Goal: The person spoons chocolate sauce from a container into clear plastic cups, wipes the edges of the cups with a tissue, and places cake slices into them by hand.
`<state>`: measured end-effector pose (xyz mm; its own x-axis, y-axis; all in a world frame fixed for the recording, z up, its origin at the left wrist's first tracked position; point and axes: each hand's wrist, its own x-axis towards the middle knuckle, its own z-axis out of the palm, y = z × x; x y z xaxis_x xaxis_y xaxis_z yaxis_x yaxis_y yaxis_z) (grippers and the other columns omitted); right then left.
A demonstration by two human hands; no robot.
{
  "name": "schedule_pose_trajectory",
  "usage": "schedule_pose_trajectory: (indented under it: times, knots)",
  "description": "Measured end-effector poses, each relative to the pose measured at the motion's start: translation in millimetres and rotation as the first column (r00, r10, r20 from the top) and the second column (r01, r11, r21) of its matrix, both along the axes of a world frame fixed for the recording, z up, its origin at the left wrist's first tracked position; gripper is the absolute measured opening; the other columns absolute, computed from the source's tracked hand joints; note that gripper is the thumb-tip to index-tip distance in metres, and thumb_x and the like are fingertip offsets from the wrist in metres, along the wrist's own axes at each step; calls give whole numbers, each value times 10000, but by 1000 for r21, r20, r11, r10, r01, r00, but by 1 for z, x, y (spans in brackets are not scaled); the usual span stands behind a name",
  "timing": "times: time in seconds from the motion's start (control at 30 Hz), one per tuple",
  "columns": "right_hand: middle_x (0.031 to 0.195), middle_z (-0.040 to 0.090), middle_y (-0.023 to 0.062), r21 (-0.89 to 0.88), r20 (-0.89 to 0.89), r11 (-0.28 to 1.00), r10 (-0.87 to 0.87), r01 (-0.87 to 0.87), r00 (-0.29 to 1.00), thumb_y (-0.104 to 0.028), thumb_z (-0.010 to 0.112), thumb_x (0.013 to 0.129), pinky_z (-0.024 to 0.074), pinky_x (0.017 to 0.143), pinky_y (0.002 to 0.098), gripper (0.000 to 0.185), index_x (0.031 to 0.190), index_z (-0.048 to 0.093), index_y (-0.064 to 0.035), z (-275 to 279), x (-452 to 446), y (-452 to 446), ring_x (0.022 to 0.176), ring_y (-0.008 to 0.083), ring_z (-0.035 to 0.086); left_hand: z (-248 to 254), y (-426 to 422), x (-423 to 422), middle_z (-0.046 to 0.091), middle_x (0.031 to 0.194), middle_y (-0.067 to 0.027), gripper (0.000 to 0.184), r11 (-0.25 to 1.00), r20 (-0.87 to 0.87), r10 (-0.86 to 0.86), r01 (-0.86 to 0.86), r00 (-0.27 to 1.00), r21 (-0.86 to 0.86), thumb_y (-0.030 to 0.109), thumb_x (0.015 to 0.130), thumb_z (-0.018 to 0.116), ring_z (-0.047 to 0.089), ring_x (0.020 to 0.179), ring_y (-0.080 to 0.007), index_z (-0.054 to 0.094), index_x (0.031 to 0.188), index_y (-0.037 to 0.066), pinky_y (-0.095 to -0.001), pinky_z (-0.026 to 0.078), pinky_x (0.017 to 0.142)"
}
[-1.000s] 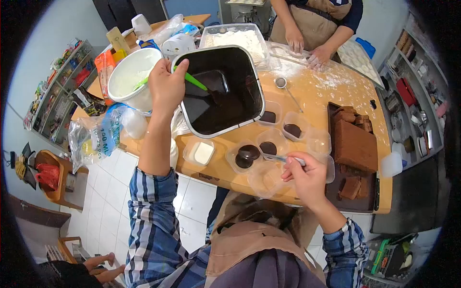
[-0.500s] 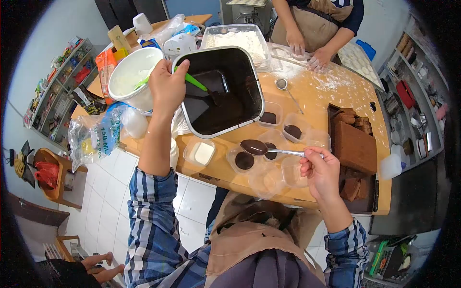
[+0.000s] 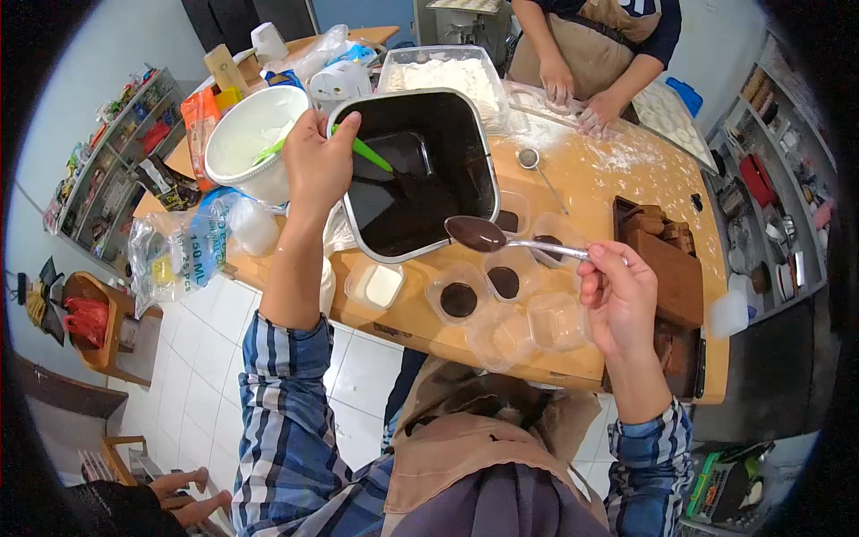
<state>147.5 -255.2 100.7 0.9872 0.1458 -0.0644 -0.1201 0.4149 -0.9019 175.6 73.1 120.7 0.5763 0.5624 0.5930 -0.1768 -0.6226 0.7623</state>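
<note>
The spoon (image 3: 483, 234) is up over the table (image 3: 592, 210) with dark brown chocolatey stuff in its bowl, which overlaps the near right corner of the pan (image 3: 452, 121) from this angle – can't tell if they touch. The right hand (image 3: 624, 300) has the handle pinched between thumb and fingertips, pretty much closed on it. The left hand (image 3: 320, 161) is clamped on the pan's left rim, thumb over the edge, tilting it so you can see the dark coating inside. A green spatula (image 3: 371, 157) leans in there too, handle passing by that thumb.

Near side of the pan there's a cluster of clear plastic cups (image 3: 557, 320), several with a dark layer at the bottom. Left of those sits a tub (image 3: 352, 288) with something white in it. Right side: a big brown cake block (image 3: 669, 273) on a dark tray (image 3: 701, 358).

Further out, a white bowl (image 3: 217, 174) is far left, a small strainer (image 3: 528, 158) lies right of the pan, and – far side – a co-worker's hands (image 3: 601, 115) are down on the floury bit.
</note>
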Motion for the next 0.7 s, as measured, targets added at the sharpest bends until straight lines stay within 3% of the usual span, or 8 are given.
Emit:
schedule_pose_trajectory:
  times: [0.37,0.6,0.7]
  knots:
    - [713,613,106,10,14,998,57,-57,998,-91,600,817,492,475,237,148,920,585,14,-2,8,28,533,127,587,4,-8,-11,524,583,-48,274,1000,-8,-21,21,1000,-11,183,754,680,425,545,-93,515,680,-22,-270,367,486]
    - [726,607,96,-225,317,974,71,2,946,-62,556,850,486,493,228,173,979,582,50,-20,16,57,563,120,594,15,-23,-20,453,602,29,283,999,-33,-28,29,999,25,180,783,668,377,560,-52,467,647,35,-231,315,474]
    - [707,611,76,-397,542,909,120,127,832,-54,559,844,457,476,215,141,934,603,45,-32,22,63,543,107,591,18,-29,-22,447,602,29,287,999,-26,-46,46,999,10,180,783,668,370,565,-51,463,645,33,-230,311,477]
